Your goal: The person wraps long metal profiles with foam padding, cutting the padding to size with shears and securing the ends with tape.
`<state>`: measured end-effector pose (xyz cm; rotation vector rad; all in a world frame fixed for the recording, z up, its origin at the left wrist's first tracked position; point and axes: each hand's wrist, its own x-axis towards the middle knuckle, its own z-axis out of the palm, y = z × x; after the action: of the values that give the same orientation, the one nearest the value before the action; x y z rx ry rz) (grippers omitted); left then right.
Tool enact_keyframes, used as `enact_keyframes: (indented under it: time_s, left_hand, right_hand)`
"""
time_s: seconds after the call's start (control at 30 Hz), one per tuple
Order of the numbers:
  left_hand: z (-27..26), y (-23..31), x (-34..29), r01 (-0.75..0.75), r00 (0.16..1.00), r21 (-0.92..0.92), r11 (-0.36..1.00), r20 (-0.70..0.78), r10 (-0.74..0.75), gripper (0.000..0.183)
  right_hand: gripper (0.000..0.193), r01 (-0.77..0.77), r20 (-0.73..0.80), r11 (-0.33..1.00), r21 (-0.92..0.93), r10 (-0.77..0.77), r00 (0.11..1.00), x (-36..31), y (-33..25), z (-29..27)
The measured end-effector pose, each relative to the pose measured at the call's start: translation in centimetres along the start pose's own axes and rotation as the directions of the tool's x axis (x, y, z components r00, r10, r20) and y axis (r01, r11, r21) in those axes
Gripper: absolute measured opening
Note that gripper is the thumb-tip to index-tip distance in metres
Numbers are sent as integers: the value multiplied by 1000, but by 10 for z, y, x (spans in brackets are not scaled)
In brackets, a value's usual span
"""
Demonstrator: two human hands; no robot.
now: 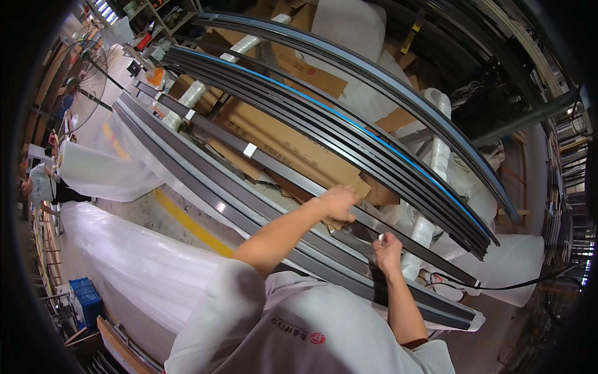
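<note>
A long dark grey metal profile [289,176] runs slantwise before me, with several small white pieces [250,149] spaced along it. My left hand [338,203] bends over this profile, its fingers curled round the edge. Farther right along the same bar, my right hand [388,252] is closed in a pinch on a small white piece [381,237]. Its fingers cover most of that piece, so its exact kind is unclear. Beneath the bar lies printed brown cardboard [274,134].
Wider grey profiles [230,215] lie nearest my body. Beyond are black profiles with a blue strip [367,126], resting on plastic-wrapped supports [440,159]. At left stand wrapped bundles [137,258], a blue crate [85,299], a large fan [84,84] and another person [43,187].
</note>
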<state>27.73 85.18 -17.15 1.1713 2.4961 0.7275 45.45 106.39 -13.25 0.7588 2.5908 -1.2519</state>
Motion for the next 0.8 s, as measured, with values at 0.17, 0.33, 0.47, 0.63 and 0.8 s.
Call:
enact_keyframes:
  time_s: [0.17, 0.33, 0.47, 0.63, 0.8]
  left_hand:
    - [-91, -96, -66, 721, 553, -197, 664, -414, -723, 32]
    - [-123, -167, -140, 876, 429, -19, 482, -423, -798, 43]
    - [-120, -196, -130, 870, 485, 73, 488, -303, -820, 29]
    - [-117, -204, -131, 778, 625, 113, 618, -238, -743, 21]
    - [-108, -213, -136, 760, 609, -81, 645, -259, -750, 21]
  right_hand:
    - [21, 119, -65, 986, -113, -127, 990, 2, 2, -8]
    - [66, 283, 145, 899, -335, -248, 958, 16, -38, 11]
    - [59, 394, 260, 738, -548, -298, 918, 22, -91, 48]
    - [46, 456, 275, 647, -610, -367, 889, 56, -71, 93]
    - [43, 460, 236, 583, -669, -421, 876, 71, -43, 102]
